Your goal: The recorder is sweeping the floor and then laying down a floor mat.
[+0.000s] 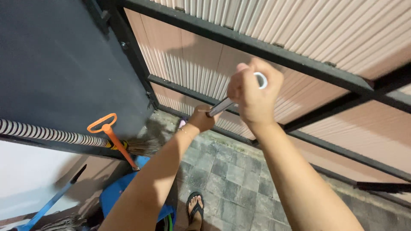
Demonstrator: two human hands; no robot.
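Head view, looking down along both forearms toward a gate.

Nearest: the right hand [255, 96] was raised in front of the camera, its grip closed in a fist around a small white roll of tape [261, 80], of which only the round rim showed above the knuckles. A thin grey strip of tape [222, 106] ran from under that fist down and left to the left hand [202, 118]. The left grip was pinched shut on the far end of the strip, held lower and farther out, just in front of the gate. The strip looked taut between the two hands and touched nothing else that could be seen.

Below: a foot in a black sandal [195, 206] stood on the grey paved floor [233, 171]. To the left lay a blue plastic object [116, 192], an orange-handled broom [112, 137] leaning against it, and a striped black-and-white bar [47, 134] crossing under a dark flat panel [55, 64].

Farthest: the black metal gate frame [239, 38] with ribbed beige panels [201, 60] behind the hands.

Risk, judged from this frame:
- The strip was stretched unsupported in the air; any slack or twist could let it fold and stick to itself.
- The left pinch covered only the very end, so a firmer pull from the roll side could slip it free.
- The roll was mostly hidden in the fist, so whether it could turn freely could not be told; if not, the strip could stretch or tear.
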